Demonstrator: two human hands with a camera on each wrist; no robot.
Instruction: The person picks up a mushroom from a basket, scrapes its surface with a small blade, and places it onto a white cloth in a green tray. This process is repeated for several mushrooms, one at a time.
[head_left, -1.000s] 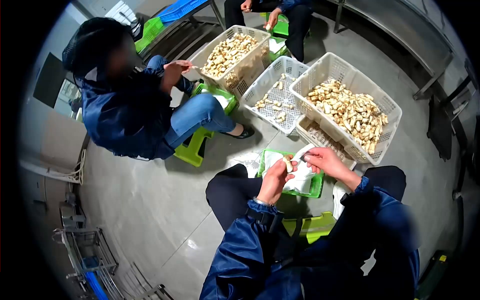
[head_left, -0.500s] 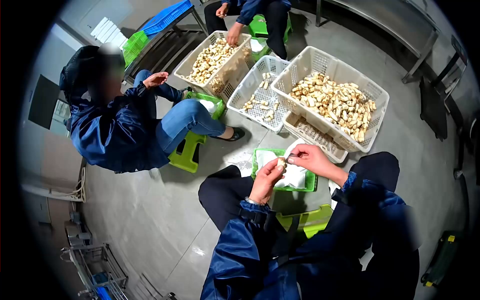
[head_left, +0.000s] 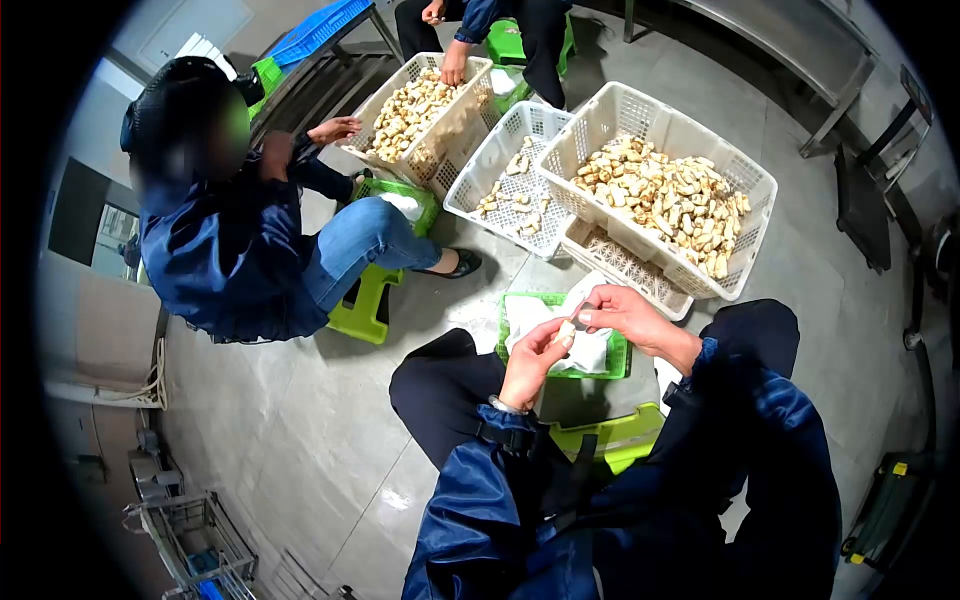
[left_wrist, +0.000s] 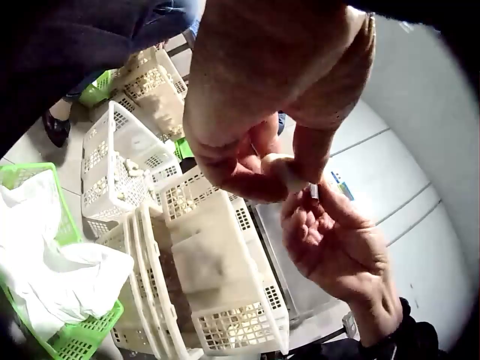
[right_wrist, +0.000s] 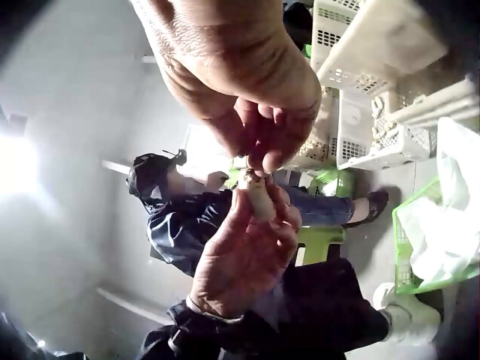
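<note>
Left hand (head_left: 532,368) pinches a mushroom (right_wrist: 259,199). At its two o'clock, I see right hand (head_left: 632,322) gripping a metal tool (left_wrist: 314,192).

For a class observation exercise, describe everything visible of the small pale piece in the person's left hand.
The small pale piece is short, stubby and roughly cylindrical, off-white with one brownish end. It looks fleshy, perhaps a piece of mushroom, though I cannot be sure. The left hand pinches it, hiding part of it. It is held in the air; the head view shows it against the white lining of the green basket. Its brownish end faces the right hand, which pinches a small shiny thing close by; contact is unclear.
</note>
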